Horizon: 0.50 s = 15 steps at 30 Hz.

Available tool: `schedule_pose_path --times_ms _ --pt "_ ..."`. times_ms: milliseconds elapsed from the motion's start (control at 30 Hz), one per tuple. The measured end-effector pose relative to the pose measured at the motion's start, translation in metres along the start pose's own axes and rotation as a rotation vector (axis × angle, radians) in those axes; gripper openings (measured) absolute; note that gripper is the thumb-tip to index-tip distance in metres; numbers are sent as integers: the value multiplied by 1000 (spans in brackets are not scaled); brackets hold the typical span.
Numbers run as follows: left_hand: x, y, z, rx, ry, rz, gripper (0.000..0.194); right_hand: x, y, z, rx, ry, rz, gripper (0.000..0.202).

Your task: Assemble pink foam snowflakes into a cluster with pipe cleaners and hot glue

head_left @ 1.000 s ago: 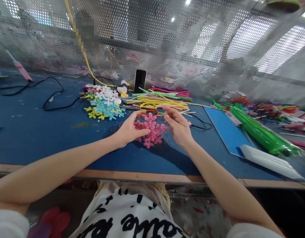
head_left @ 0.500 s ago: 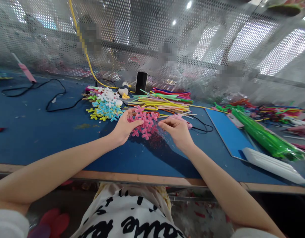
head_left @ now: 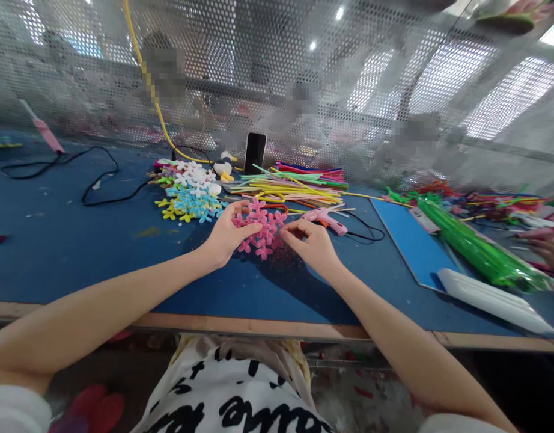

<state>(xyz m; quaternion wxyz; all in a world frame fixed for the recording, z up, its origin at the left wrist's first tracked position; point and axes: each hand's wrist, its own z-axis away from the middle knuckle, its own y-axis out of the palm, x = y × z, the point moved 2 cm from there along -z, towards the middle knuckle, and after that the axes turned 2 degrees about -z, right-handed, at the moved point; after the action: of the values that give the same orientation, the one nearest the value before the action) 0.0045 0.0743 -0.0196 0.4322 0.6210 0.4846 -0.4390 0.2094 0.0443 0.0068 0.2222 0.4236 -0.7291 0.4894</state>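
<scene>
My left hand (head_left: 228,233) is closed around the left side of a cluster of pink pipe-cleaner flowers (head_left: 264,231), its thumb lying across the front. At the cluster's right edge, my right hand (head_left: 313,245) pinches a petal between thumb and index finger; the exact grip point is small and partly hidden. The flowers are held above the blue table (head_left: 205,288). Just beyond my right hand lies a pink glue gun (head_left: 328,220) with a black cord.
Left of my hands is a pile of white, blue and yellow flowers (head_left: 193,189). Behind are loose pipe cleaners (head_left: 299,189) and a phone (head_left: 255,151). Rightward lie a blue board (head_left: 403,240), a green bundle (head_left: 475,243) and a white packet (head_left: 493,300). Another person's hand (head_left: 553,252) shows far right.
My right hand has moved left, from beside the flower cluster to its edge. The cluster stays in my left hand. Another person's hand has appeared at the right edge.
</scene>
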Motion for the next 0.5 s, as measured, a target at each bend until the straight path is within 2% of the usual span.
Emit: schedule_pose_path --times_ms 100,233,367,500 --pt "-1 -1 -2 -69 -57 115 61 -3 -2 -2 -78 50 -161 21" --pt "-4 -2 -4 -116 -126 158 61 -8 -6 -6 -212 96 -404 23" --pt "-6 -4 -4 -157 -180 166 59 -13 -9 -11 -317 59 -600 28" --pt "-9 -5 -6 -160 -185 208 55 -16 -13 -14 -346 20 -674 28"
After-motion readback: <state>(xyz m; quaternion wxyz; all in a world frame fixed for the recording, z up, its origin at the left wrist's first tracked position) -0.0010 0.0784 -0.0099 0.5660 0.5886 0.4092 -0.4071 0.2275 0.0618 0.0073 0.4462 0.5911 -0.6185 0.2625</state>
